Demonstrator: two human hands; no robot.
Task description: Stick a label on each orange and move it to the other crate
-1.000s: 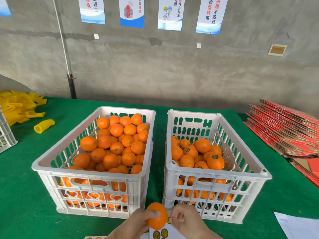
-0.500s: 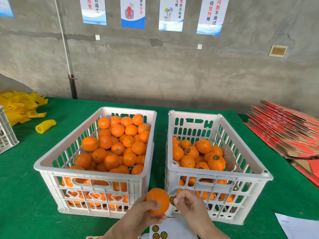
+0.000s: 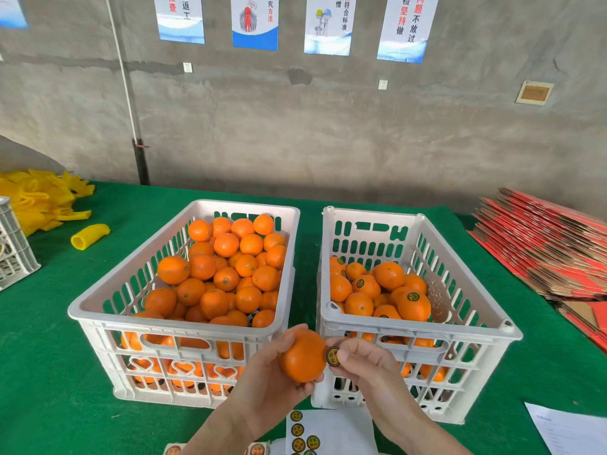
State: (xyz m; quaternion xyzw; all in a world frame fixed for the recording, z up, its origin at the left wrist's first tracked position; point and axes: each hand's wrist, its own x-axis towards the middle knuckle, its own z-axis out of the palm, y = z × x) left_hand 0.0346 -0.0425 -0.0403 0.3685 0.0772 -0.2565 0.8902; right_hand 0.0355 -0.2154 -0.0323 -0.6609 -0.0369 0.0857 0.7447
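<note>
My left hand [image 3: 269,379] grips an orange [image 3: 303,356] in front of the gap between the two white crates. My right hand [image 3: 364,362] pinches a round black-and-yellow label [image 3: 332,356] against the orange's right side. The left crate [image 3: 98,310] is piled with unlabelled oranges [image 3: 226,277]. The right crate [image 3: 486,320] holds fewer oranges [image 3: 387,290], several showing labels. A white sheet of labels [image 3: 328,428] lies on the green table below my hands.
Yellow foam nets [image 3: 39,198] and one loose net sleeve [image 3: 90,236] lie far left beside another white crate [image 3: 13,251]. Flattened red cartons [image 3: 551,241] are stacked at the right. A white paper [image 3: 571,428] lies at the near right.
Both hands have risen from the label sheet toward the crates, carrying the orange up. The right hand has brought a label to the orange's side.
</note>
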